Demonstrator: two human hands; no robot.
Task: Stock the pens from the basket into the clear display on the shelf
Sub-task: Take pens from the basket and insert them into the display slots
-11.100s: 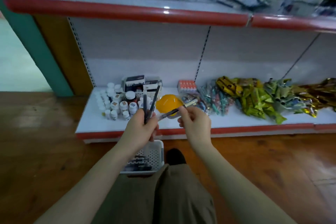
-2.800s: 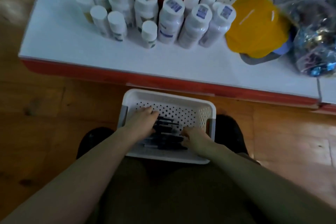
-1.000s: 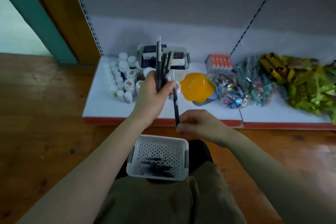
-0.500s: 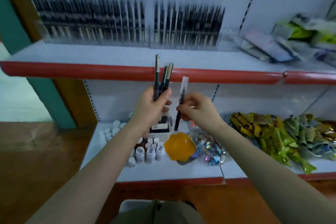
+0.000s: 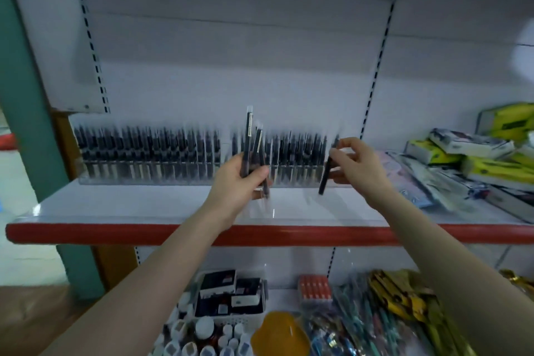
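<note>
At my twelve o'clock rises the pale grey metal back panel (image 5: 237, 46) of a shop shelving unit, with slotted black upright strips (image 5: 375, 72). The white shelf board with a red front edge (image 5: 86, 233) runs across before me. At nine o'clock stands a teal painted pillar (image 5: 26, 113); at seven o'clock lies brown wooden floor (image 5: 31, 318). The light is dim and cool.

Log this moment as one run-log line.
left hand: grips bundle of black pens | right hand: pinches single black pen | clear display: nearly full

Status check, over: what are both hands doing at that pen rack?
Left hand grips spare pens. Right hand pinches one pen at clear display. Nothing blocking.
</note>
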